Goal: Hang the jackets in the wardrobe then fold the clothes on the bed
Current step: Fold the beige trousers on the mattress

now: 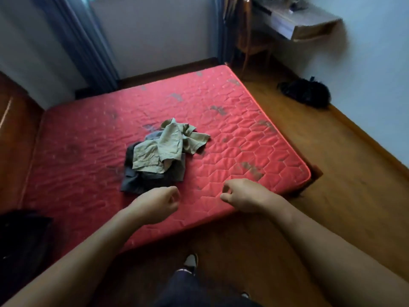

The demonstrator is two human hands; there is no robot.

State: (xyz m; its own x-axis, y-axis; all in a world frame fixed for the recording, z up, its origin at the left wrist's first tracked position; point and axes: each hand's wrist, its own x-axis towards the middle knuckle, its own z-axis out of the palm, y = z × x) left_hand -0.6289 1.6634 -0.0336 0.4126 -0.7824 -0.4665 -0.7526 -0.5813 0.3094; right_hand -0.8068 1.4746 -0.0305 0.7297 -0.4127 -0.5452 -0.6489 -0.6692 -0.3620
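A crumpled pile of clothes lies in the middle of the red quilted mattress (pixel 254 138): a pale khaki garment (pixel 163 147) on top, dark grey garments (pixel 141 178) under it. My left hand (pixel 161 201) hovers just in front of the pile, fingers curled, holding nothing. Over the mattress's near edge, right of the pile, my right hand (pixel 241 196) is also curled and empty. A dark bundle, perhaps a jacket (pixel 20 240), lies on the mattress's near left corner.
Wooden floor surrounds the bed. A black bag (pixel 307 94) lies on the floor by the right wall. A wooden chair (pixel 250 38) and a wall-mounted desk (pixel 294 21) stand at the back right. Curtains (pixel 81 41) hang at the back left.
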